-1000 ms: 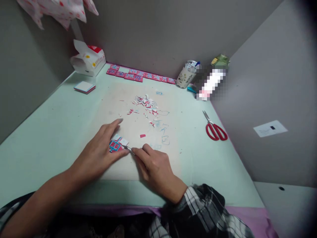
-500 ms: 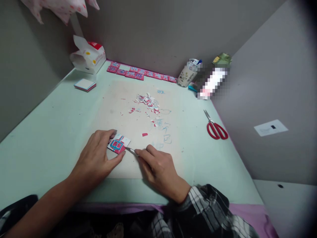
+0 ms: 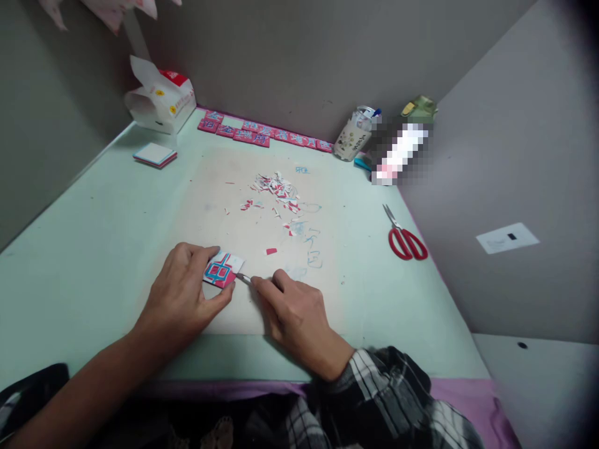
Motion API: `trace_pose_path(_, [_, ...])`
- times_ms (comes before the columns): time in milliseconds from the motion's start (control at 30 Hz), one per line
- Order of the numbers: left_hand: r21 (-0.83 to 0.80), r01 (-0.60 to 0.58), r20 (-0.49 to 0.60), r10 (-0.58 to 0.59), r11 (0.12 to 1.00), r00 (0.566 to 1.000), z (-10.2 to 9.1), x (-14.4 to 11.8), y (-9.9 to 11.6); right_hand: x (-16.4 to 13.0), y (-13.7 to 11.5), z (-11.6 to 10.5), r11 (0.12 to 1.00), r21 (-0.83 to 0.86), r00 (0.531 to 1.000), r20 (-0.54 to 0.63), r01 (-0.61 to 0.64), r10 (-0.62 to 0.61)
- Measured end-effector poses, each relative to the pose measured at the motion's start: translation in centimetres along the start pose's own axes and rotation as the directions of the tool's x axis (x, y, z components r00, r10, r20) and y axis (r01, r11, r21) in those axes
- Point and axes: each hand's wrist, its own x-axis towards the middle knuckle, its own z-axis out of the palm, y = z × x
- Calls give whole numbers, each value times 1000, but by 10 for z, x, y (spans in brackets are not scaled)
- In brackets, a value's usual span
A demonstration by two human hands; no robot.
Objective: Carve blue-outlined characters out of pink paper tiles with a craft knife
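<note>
My left hand [image 3: 180,296] holds a small square card [image 3: 219,270], pink and white with a blue drawn character, flat on the worn cutting mat [image 3: 243,206]. My right hand [image 3: 292,312] grips a thin craft knife [image 3: 244,277] whose metal tip touches the card's right edge. Both hands lie near the front of the pale green table [image 3: 84,243]. A heap of paper scraps [image 3: 276,190] lies farther back on the mat.
Red-handled scissors [image 3: 405,240] lie at the right. A row of pink cards [image 3: 262,134] lines the back wall, beside a cup of pens [image 3: 350,134]. An open white carton [image 3: 161,100] and a paper pad [image 3: 154,154] sit back left. Walls enclose three sides.
My left fingers have curled in from flat over the card to gripping its edges, and the card has turned slightly. The knife tip stays at its right edge.
</note>
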Motion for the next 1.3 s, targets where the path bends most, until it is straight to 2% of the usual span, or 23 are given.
trace_pose_path(200, [-34, 67, 1, -67, 997, 998, 0, 1, 3, -5, 1, 0, 998, -62, 999, -9, 33, -34])
trace_pose_path(433, [-72, 47, 32, -45, 996, 998, -1, 1, 0, 2, -3, 1, 995, -96, 999, 53, 19, -14])
trace_pose_path(733, [-74, 41, 13, -40, 996, 999, -1, 0, 0, -5, -2, 0, 984, -167, 994, -74, 66, -79])
trace_pose_path(900, [-73, 18, 24, -16, 997, 1000, -2, 0, -1, 2, -6, 1, 979, -189, 992, -84, 77, -94])
trace_pose_path(1300, [-100, 13, 38, -9, 995, 999, -3, 0, -1, 0, 1, -2, 994, -103, 1000, 10, 28, -27])
